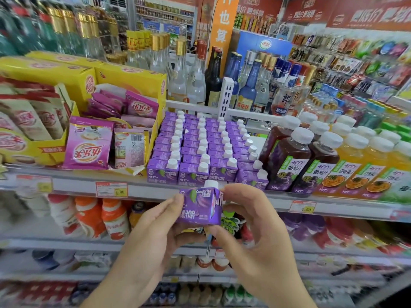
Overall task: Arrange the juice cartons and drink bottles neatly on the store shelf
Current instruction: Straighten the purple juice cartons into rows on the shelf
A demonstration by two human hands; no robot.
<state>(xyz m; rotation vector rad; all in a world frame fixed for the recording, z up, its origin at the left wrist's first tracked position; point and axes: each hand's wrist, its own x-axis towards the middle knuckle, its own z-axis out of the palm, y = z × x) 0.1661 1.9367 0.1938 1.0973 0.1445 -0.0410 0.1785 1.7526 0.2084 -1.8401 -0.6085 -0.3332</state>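
A purple juice carton is held in front of the shelf edge, just below the front row of matching purple cartons. The left hand pinches its left side and underside, while the right hand curls round its right side, thumb below. To place it well, I would turn the printed face forward and keep the white cap upright. The likely slot is the rightmost column, beside the grape juice bottles, whose front carton looks set back; slide it in square, flush with its neighbours, without nudging them.
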